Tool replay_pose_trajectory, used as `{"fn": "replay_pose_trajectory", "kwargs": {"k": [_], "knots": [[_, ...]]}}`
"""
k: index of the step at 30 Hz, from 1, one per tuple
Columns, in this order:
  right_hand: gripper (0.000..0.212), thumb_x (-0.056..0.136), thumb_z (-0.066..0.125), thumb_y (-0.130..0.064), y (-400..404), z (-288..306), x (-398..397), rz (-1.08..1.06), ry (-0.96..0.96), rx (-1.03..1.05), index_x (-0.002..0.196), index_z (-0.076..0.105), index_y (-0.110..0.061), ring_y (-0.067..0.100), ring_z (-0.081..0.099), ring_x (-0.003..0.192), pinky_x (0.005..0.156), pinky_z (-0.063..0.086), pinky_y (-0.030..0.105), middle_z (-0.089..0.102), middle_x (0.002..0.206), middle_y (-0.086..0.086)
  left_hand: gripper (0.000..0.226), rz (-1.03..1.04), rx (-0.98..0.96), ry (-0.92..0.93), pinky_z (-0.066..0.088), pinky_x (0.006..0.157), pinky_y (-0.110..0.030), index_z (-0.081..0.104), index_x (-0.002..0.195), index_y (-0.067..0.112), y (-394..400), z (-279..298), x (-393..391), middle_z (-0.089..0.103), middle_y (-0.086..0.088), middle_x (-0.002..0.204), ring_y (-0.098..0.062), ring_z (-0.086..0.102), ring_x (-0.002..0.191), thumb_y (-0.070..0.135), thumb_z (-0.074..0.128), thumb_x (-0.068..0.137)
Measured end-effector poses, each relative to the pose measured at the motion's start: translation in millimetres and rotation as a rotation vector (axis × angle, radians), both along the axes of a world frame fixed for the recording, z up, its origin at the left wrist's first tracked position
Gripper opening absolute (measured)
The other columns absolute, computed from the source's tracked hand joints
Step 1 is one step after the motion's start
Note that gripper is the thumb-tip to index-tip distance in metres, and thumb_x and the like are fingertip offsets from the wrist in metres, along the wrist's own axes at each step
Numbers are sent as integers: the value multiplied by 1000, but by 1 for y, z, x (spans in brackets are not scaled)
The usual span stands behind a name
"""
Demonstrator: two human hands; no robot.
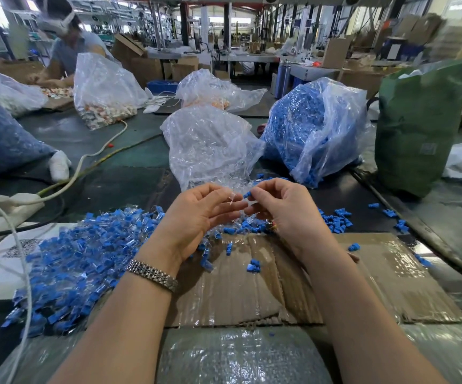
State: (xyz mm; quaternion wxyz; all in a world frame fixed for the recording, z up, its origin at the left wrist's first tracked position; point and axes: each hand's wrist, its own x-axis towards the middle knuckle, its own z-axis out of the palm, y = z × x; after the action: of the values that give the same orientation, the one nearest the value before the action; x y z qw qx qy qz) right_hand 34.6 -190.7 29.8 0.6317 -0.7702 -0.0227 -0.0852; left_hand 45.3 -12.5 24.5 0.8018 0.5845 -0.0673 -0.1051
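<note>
My left hand (pixel 196 214) pinches a small clear plastic piece (pixel 232 197) between thumb and fingertips. Just right of it, my right hand (pixel 282 209) pinches a small blue plastic boot (pixel 247 194), its tip almost touching the clear piece. Both hands hover above a taped cardboard sheet (pixel 376 275). Left of them lies a big pile of joined blue-and-clear pieces (pixel 85 259). Loose blue boots (pixel 337 220) lie scattered to the right. Behind the hands stand a bag of clear pieces (pixel 210 145) and a bag of blue boots (pixel 307 126).
A green bag (pixel 418 126) stands at the right. White cables (pixel 91 159) cross the dark table at the left. Another person (pixel 66 42) works at the far left behind more clear bags (pixel 102 90). A bag of blue parts (pixel 0 139) lies at the left.
</note>
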Motion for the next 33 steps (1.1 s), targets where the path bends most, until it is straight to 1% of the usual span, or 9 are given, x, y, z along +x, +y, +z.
{"fn": "replay_pose_trajectory", "kwargs": {"k": [3, 5, 7, 10, 15, 18, 24, 29, 33], "knots": [[7, 97, 66, -19, 1, 2, -2, 6, -28, -29, 96, 70, -14, 13, 73, 73, 70, 58, 27, 75, 82, 1, 37, 25, -29, 19, 61, 74, -25, 69, 110, -3, 2, 0, 2, 76, -13, 102, -23, 74, 94, 25, 71, 85], [6, 96, 67, -20, 1, 3, -3, -5, -66, -25, 95, 70, -14, 12, 71, 70, 69, 58, 25, 74, 81, 1, 31, 36, -58, 37, 58, 67, -20, 73, 104, 1, 3, -1, 3, 73, -6, 88, -14, 70, 79, 23, 73, 82], [5, 96, 67, -19, 2, 5, -5, -6, -107, -15, 95, 69, -15, 12, 71, 71, 69, 58, 24, 74, 81, 1, 31, 3, -149, 74, 58, 64, -19, 72, 106, -2, 4, -1, 3, 72, -7, 86, -13, 69, 73, 17, 73, 82], [5, 96, 67, -18, 4, 7, -7, 8, -166, -60, 96, 69, -13, 8, 69, 71, 68, 55, 20, 72, 79, -1, 26, -45, -200, 94, 61, 69, -23, 73, 105, 0, 4, -1, 3, 75, -13, 94, -18, 73, 80, 7, 73, 80], [4, 97, 67, -16, 5, 8, -9, 35, -223, -145, 95, 68, -13, 3, 64, 67, 68, 51, 16, 69, 76, -5, 31, -62, -189, 77, 61, 75, -25, 68, 106, -3, 4, -1, 1, 75, -19, 98, -23, 75, 85, -3, 72, 75], [3, 97, 67, -15, 5, 8, -11, 52, -259, -245, 94, 68, -16, 4, 63, 70, 71, 53, 20, 69, 77, -5, 27, -72, -184, 57, 61, 76, -26, 69, 102, -4, 5, -1, 1, 75, -20, 95, -25, 75, 86, -6, 71, 75], [8, 96, 66, -10, 3, 8, -12, 108, -300, -297, 98, 69, -17, -2, 61, 69, 67, 46, 10, 68, 78, -12, 19, -96, -198, 50, 60, 79, -26, 78, 93, -1, 9, -2, 0, 74, -24, 105, -32, 74, 100, -6, 72, 76], [7, 97, 65, -11, 3, 8, -13, 130, -324, -341, 96, 66, -18, 6, 67, 79, 72, 52, 18, 68, 83, -9, 22, -113, -107, 6, 60, 79, -25, 80, 97, 3, 9, 2, -4, 75, -21, 108, -29, 74, 102, -2, 72, 77], [5, 97, 65, -11, 4, 7, -13, 128, -353, -416, 97, 66, -16, 9, 64, 81, 76, 54, 28, 65, 87, -9, 21, -48, -42, -28, 61, 79, -27, 80, 91, 2, 7, 4, -5, 76, -22, 104, -30, 75, 99, 0, 74, 72]]}}
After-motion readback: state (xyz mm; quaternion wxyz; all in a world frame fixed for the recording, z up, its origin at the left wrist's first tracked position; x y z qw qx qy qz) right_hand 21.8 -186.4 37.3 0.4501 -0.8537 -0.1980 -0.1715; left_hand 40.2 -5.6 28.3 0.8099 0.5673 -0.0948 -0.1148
